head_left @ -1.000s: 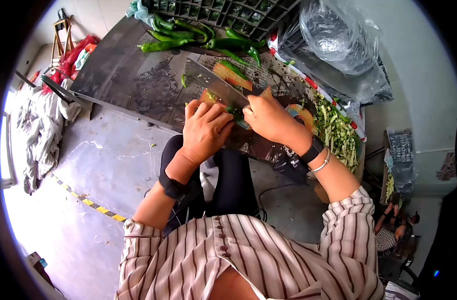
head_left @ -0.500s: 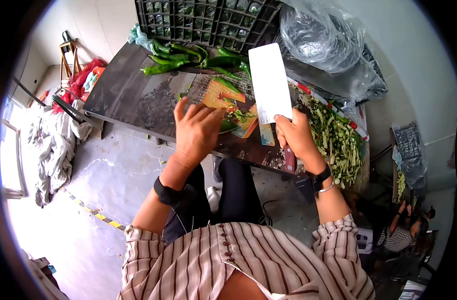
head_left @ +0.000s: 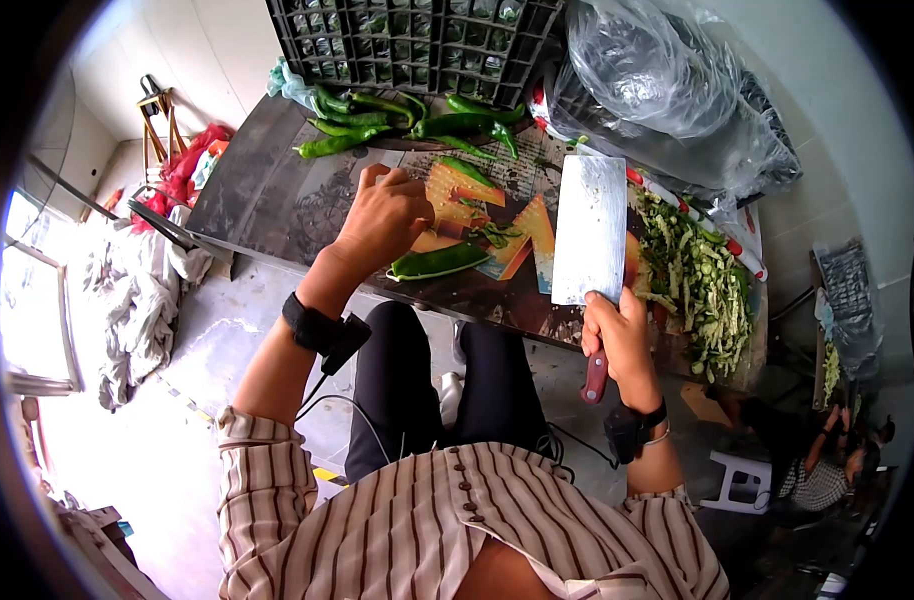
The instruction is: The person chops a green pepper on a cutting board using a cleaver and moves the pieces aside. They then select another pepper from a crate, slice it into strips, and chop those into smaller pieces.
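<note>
My right hand (head_left: 620,345) is wrapped round the dark red handle of a broad cleaver (head_left: 589,228), its blade pointing away from me over the table. My left hand (head_left: 385,212) hovers above the table with its fingers curled; what they hold, if anything, cannot be made out. Just right of that hand a large green pepper (head_left: 440,261) lies near the table's front edge. A smaller green pepper (head_left: 465,171) and green scraps (head_left: 499,236) rest on the orange-patterned surface. Whole green peppers (head_left: 352,143) lie in a group at the back, and chopped pieces (head_left: 699,285) form a pile at the right.
Behind the peppers stands a black plastic crate (head_left: 407,45). Clear plastic bags (head_left: 647,70) lie at the back right of the table (head_left: 239,215). A white stool (head_left: 734,482) and another person (head_left: 822,480) are at the lower right. Crumpled cloth (head_left: 142,300) lies on the left floor.
The cleaver and my right hand have moved right and nearer to me. My left hand has moved slightly left and its fingers are more curled, leaving the large pepper in fuller view.
</note>
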Tool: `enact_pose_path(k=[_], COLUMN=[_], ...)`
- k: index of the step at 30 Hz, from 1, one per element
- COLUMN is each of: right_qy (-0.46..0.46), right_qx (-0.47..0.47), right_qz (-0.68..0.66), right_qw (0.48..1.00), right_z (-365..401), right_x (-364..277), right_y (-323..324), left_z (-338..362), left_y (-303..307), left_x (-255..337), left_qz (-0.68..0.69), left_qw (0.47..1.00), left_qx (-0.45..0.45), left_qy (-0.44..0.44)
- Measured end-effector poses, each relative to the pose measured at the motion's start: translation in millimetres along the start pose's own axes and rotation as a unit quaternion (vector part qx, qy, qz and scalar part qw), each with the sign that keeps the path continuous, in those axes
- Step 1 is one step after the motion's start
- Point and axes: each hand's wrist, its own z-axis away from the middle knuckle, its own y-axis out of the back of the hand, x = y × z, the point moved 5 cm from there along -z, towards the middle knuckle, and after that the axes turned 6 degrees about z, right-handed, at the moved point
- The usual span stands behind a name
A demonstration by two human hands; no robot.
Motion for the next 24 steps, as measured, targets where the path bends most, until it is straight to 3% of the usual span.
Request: enact_pose_path(k=[6,8,13,24], right_qy=[0.011,0.014,0.006,0.020], right_qx=[0.000,-0.001,0.003,0.011], right_qz=[-0.020,-0.021,-0.026,-0.032], right_qw=[1.000,1.000,1.000,0.999], right_z=[6.1,8.0,12.2,17.1], right_x=[4.5,6.8,7.9,21.0], right_y=[-0.4,1.4,1.8,10.8], left_z=[1.6,11.4,27.7,24.6], left_y=[10.8,27.1,20.4,27.9], left_x=[-15.0,-37.3,-57.2,-47.0], left_qz=[-0.072,-0.049,-0.071,-0.062], left_qw=[0.995,0.981,0.975,0.979], left_qx=[0.061,0.139,0.070,-0.003], left_qy=[0.022,0.124,0.197,0.197])
